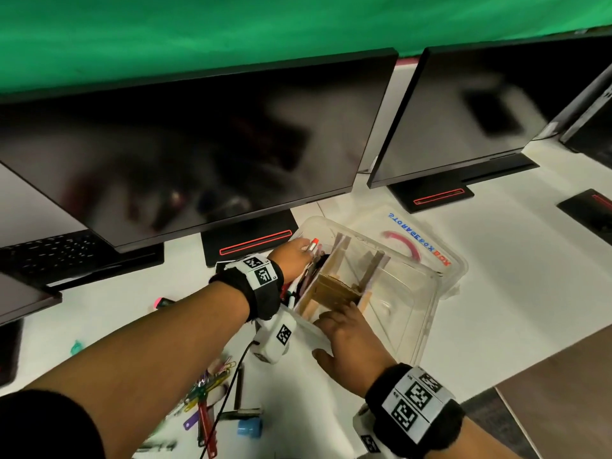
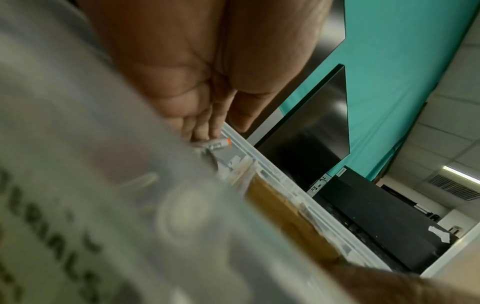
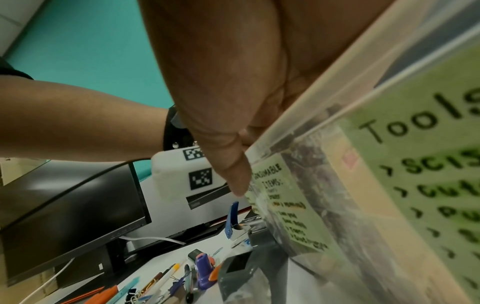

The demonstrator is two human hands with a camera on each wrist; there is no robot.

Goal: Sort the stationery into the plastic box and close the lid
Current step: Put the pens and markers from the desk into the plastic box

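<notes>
Loose clips (image 1: 207, 387) on desk, nearest. Right hand (image 1: 347, 339) grips box (image 1: 427, 313) near rim, steadying it. Left hand (image 1: 294, 256) pinches pen (image 1: 313, 245) over left compartment. Lid (image 1: 410, 233) behind, off. Risk: pen, released tilted, lodges across divider (image 1: 334, 260), blocking closure.

We see a green backdrop (image 1: 198, 24) behind dark monitors (image 1: 185, 150) on a white desk (image 1: 516, 293); overhead, seemingly ceiling tiles (image 2: 451, 127) with a light strip (image 2: 461, 174).
</notes>
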